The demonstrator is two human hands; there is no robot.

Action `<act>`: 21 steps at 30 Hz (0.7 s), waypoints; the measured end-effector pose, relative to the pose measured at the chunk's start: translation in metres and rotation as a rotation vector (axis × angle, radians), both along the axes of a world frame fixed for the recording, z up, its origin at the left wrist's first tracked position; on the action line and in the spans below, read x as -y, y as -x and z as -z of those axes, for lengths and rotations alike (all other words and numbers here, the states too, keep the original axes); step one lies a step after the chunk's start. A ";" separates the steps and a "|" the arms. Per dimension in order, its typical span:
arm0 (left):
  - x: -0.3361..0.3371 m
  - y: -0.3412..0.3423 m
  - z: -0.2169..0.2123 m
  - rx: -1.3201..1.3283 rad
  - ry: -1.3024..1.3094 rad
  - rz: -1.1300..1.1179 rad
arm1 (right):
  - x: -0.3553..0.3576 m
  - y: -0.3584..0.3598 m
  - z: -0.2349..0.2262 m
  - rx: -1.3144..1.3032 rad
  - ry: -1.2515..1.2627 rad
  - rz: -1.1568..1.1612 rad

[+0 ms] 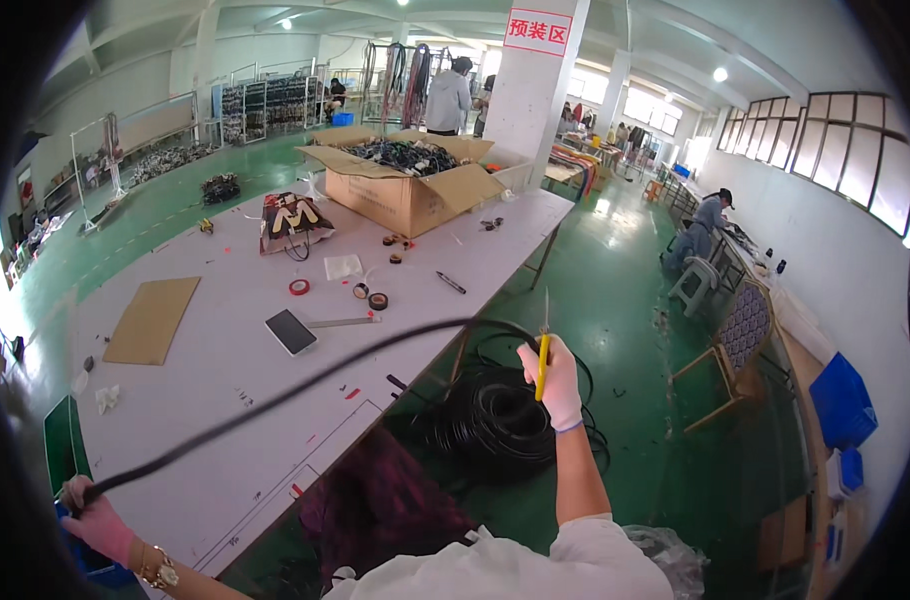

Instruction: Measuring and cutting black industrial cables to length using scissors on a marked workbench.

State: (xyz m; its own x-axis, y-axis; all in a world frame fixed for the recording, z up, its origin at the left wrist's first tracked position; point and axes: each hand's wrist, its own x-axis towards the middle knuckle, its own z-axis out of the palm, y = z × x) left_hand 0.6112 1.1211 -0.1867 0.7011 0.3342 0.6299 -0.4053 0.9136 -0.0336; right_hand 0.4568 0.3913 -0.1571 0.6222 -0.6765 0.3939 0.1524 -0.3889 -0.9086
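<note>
A length of black tubing (305, 388) stretches slantwise across the white table (215, 450). Its near-left end is in my left hand (103, 522), whose gloved fingers are closed round it at the table's left corner. My right hand (563, 388), also gloved, is closed on yellow-handled scissors (544, 368) with the blades pointing up. The tubing reaches this hand beyond the table's right edge; whether the fingers also grip it, I cannot tell. Below, on the green floor, lies a large coil of black tubing (495, 418).
An open cardboard box (400, 200) full of dark cable-like pieces stands at the table's far end. A phone (291, 332), a metal ruler (340, 322), tape rolls (377, 301), a marker (451, 283) and a cardboard sheet (153, 320) lie nearer. A chair (740, 345) stands right.
</note>
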 end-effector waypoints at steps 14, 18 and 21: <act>-0.022 0.069 0.126 -0.364 0.403 0.250 | 0.053 0.092 0.005 -0.098 0.156 0.060; 0.031 0.094 0.143 -0.503 0.404 0.279 | 0.099 0.121 0.037 -0.366 0.327 0.082; 0.095 0.127 0.101 -0.408 0.374 0.374 | 0.120 0.138 0.059 -0.676 0.538 0.185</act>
